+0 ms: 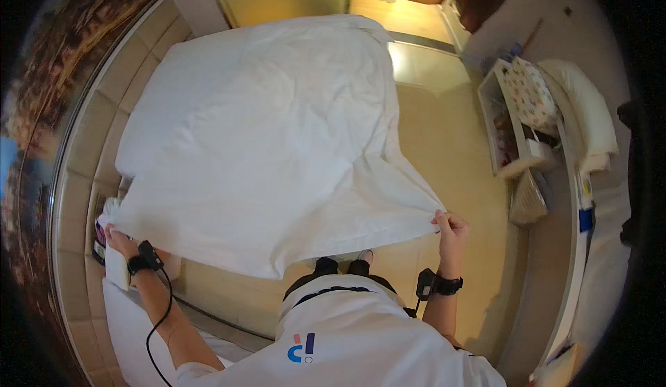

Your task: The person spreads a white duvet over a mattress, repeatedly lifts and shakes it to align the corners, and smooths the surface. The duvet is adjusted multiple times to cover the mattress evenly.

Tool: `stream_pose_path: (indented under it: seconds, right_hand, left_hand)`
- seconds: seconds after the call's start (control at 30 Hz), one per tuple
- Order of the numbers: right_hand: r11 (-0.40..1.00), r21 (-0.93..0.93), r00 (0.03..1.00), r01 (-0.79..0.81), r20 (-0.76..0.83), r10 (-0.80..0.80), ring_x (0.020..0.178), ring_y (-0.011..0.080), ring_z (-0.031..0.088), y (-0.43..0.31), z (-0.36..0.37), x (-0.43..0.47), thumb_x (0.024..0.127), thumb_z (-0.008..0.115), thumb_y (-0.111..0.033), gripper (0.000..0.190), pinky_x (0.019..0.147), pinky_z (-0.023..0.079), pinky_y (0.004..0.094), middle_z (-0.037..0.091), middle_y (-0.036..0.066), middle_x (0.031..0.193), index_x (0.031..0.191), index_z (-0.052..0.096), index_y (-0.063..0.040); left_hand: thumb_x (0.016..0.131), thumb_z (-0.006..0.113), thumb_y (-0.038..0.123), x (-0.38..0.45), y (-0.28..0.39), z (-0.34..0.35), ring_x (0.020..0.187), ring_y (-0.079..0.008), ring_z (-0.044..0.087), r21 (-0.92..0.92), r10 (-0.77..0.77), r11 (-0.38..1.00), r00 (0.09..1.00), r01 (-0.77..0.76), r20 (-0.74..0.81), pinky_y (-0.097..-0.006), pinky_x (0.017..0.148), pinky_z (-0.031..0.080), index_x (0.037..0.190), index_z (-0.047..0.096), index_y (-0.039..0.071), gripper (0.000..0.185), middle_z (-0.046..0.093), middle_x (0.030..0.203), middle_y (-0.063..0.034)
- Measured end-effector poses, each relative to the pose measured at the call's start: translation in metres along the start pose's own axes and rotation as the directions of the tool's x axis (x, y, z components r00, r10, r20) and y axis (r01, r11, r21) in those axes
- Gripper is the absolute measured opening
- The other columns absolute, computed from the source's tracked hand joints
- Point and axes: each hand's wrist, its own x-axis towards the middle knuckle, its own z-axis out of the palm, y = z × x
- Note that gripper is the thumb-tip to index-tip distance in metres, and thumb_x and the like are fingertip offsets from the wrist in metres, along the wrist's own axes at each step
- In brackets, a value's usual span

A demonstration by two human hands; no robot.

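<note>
A large white bed cover point(260, 127) lies over the bed in front of me, wrinkled along its right side. At the near left corner, my left hand point(118, 239) grips the cloth's edge beside the padded headboard. My right hand point(451, 226) pinches the near right corner between thumb and fingers, pulling the cloth out past the bed's side. The near edge hangs between my hands, sagging to a point left of my feet. Each wrist wears a black strap with a small device.
On the left runs a beige padded headboard point(112, 95). A white shelf unit point(494, 121) with a patterned cloth item point(529, 93) stands at the right, near a pale cushion point(590, 111). Part of another bed with white bedding point(125, 324) is at the lower left. Tiled floor point(437, 137) shows beside the bed.
</note>
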Motion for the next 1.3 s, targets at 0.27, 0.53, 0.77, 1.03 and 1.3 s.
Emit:
stream_pose_path:
  seconds: [0.27,0.53,0.77,1.03,1.3]
  right_hand:
    - [0.999,-0.05,1.0,-0.003,0.019,0.004,0.055,0.0061,0.046,0.0,0.007,-0.01,0.08,0.066,-0.014,0.022,0.049,0.034,0.022,0.057,0.001,0.059,0.065,0.063,0.001]
    - [0.988,-0.088,0.982,0.126,0.149,-0.112,0.051,0.009,0.045,-0.024,0.006,-0.019,0.077,0.067,-0.01,0.017,0.047,0.031,0.0235,0.055,0.005,0.055,0.064,0.064,0.0]
    - [0.988,-0.046,0.939,0.151,0.32,-0.128,0.048,0.0122,0.044,-0.046,0.005,-0.023,0.074,0.068,-0.006,0.013,0.046,0.031,0.0267,0.053,0.005,0.054,0.063,0.064,-0.001]
    - [0.979,-0.055,0.883,0.198,0.444,-0.154,0.048,0.0209,0.044,-0.049,0.009,-0.025,0.075,0.068,-0.008,0.017,0.046,0.032,0.0312,0.048,0.008,0.052,0.063,0.059,0.0]
    - [0.951,-0.046,0.845,0.306,0.473,-0.249,0.046,0.0196,0.041,-0.053,0.011,-0.026,0.076,0.068,-0.008,0.016,0.044,0.029,0.0321,0.046,0.008,0.051,0.064,0.062,0.001]
  left_hand:
    - [0.08,0.038,0.008,-0.02,-0.089,0.061,0.076,-0.0199,0.051,0.126,-0.163,0.984,0.929,0.127,0.333,-0.0314,0.07,0.045,0.088,0.049,0.007,0.014,0.053,0.082,-0.0072]
    - [0.081,0.04,0.0,-0.064,-0.133,0.158,0.078,-0.0225,0.053,0.513,-0.009,0.813,0.875,-0.276,0.484,-0.0331,0.075,0.044,0.095,0.054,-0.001,0.02,0.055,0.083,-0.014]
    - [0.082,0.055,0.001,-0.331,-0.098,0.262,0.088,-0.0132,0.054,0.277,-0.272,0.958,0.076,-0.066,0.959,-0.0249,0.076,0.046,0.115,0.049,0.006,0.034,0.054,0.101,-0.0048]
    - [0.085,0.054,0.021,-0.515,0.0,0.362,0.083,-0.022,0.061,0.134,-0.151,0.988,-0.541,-0.071,0.827,-0.0349,0.074,0.048,0.118,0.047,0.008,0.035,0.061,0.09,-0.0135]
    - [0.068,0.065,0.035,-0.571,-0.004,0.405,0.103,-0.0378,0.052,-0.293,-0.439,0.513,-0.54,-0.807,0.719,-0.0493,0.085,0.044,0.121,0.05,0.008,0.061,0.044,0.121,-0.0226]
